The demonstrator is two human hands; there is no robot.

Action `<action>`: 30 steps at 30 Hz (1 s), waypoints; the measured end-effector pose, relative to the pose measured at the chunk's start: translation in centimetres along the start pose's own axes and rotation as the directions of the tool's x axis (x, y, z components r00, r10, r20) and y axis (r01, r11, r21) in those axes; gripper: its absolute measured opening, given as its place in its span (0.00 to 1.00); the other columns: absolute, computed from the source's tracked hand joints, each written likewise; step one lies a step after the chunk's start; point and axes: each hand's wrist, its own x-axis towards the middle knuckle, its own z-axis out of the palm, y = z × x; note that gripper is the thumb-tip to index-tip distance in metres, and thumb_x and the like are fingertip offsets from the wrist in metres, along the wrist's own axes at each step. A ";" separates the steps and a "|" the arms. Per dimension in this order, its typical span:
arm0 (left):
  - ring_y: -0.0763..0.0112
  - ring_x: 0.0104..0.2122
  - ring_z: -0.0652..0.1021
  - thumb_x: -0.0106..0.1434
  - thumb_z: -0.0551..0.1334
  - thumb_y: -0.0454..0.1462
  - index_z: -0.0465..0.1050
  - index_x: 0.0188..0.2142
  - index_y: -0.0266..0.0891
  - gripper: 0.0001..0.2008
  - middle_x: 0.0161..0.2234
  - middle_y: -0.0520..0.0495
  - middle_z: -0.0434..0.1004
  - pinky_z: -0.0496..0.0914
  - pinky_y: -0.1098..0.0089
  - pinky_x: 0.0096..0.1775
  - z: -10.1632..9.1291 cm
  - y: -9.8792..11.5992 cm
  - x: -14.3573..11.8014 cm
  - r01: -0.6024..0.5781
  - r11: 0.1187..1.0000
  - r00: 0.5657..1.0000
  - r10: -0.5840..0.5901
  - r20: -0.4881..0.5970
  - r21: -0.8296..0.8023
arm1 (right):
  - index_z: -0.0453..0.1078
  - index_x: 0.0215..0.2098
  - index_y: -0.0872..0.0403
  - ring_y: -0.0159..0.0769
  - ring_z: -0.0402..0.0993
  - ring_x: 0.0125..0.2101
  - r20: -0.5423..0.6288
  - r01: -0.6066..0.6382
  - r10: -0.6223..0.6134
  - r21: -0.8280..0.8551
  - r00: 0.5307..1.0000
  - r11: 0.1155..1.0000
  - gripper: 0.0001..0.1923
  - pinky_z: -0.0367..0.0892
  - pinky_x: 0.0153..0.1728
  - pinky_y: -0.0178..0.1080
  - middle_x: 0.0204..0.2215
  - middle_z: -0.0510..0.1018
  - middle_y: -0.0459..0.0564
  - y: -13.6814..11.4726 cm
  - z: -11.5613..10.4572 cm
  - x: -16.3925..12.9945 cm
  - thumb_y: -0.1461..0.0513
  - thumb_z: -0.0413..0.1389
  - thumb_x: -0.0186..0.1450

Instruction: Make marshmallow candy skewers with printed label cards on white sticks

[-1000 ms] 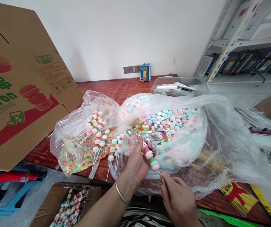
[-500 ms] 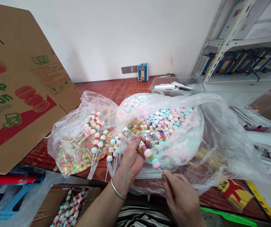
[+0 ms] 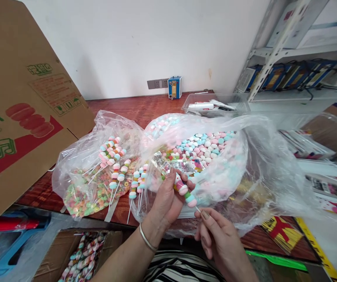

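Observation:
My left hand [image 3: 168, 201] is closed around a printed plastic wrapper [image 3: 179, 182], which covers the upper part of a marshmallow candy skewer [image 3: 191, 200]. Pink, green and blue pieces stick out of the wrapper's lower end. Between thumb and fingers, my right hand [image 3: 221, 239] pinches the skewer's thin white stick. More printed wrappers [image 3: 186, 166] lie just beyond my left hand, on a large clear bag of pastel marshmallows [image 3: 212, 147]. Several finished skewers [image 3: 112, 150] rest to the left on a bag of ring gummies [image 3: 83, 197].
A cardboard box [image 3: 24, 102] stands at the left. Below it, an open carton [image 3: 51, 254] holds many wrapped skewers. At the back are a clear plastic tray [image 3: 241, 107] with pens and a small blue device [image 3: 175, 87]. White shelves [image 3: 291, 100] stand at the right.
The wrapper appears to reach slightly further down the skewer. My right hand has turned, its fingers showing more, and still pinches the stick. The whole view has shifted slightly.

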 end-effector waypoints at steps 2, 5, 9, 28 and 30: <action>0.73 0.28 0.75 0.62 0.64 0.43 0.70 0.36 0.36 0.11 0.28 0.50 0.71 0.73 0.70 0.34 -0.1 -0.5 -0.1 -0.002 1.000 1.000 0.002 0.020 0.011 | 0.68 0.36 0.55 0.24 0.56 0.11 -0.015 -0.011 0.012 0.048 1.000 0.999 0.18 0.62 0.20 0.30 0.11 0.59 0.34 -0.1 0.2 -0.1 0.48 0.51 0.69; 0.70 0.31 0.77 0.61 0.65 0.44 0.71 0.38 0.36 0.13 0.31 0.48 0.73 0.73 0.69 0.34 -0.3 -0.5 0.1 0.023 0.999 0.998 -0.026 0.053 0.044 | 0.68 0.39 0.55 0.25 0.59 0.13 -0.071 0.135 -0.150 -0.181 0.986 0.974 0.18 0.57 0.18 0.29 0.14 0.63 0.36 -0.2 0.0 -0.2 0.49 0.51 0.69; 0.67 0.37 0.78 0.61 0.66 0.42 0.72 0.45 0.36 0.16 0.42 0.43 0.76 0.75 0.65 0.40 -0.1 0.8 0.8 -0.053 0.996 0.999 0.052 0.012 0.073 | 0.68 0.44 0.54 0.29 0.62 0.15 -0.043 0.288 -0.342 -0.446 0.939 0.847 0.14 0.58 0.17 0.30 0.16 0.65 0.38 -0.2 -0.6 -0.3 0.54 0.47 0.72; 0.74 0.30 0.76 0.58 0.69 0.36 0.70 0.46 0.38 0.17 0.34 0.50 0.75 0.73 0.69 0.39 0.3 0.0 0.8 -0.046 0.984 0.997 0.034 0.075 0.172 | 0.70 0.44 0.54 0.32 0.72 0.20 -0.045 0.369 -0.540 -0.683 0.840 0.631 0.12 0.62 0.19 0.31 0.23 0.76 0.45 -0.3 -0.9 -0.1 0.59 0.47 0.72; 0.71 0.35 0.79 0.54 0.71 0.32 0.69 0.48 0.41 0.22 0.37 0.50 0.77 0.73 0.70 0.40 0.0 0.2 0.9 -0.088 0.965 0.994 0.068 0.091 0.245 | 0.71 0.43 0.55 0.32 0.70 0.19 -0.089 0.325 -0.487 -0.640 0.869 0.696 0.13 0.60 0.17 0.31 0.20 0.73 0.43 -0.6 -0.9 -0.2 0.57 0.47 0.72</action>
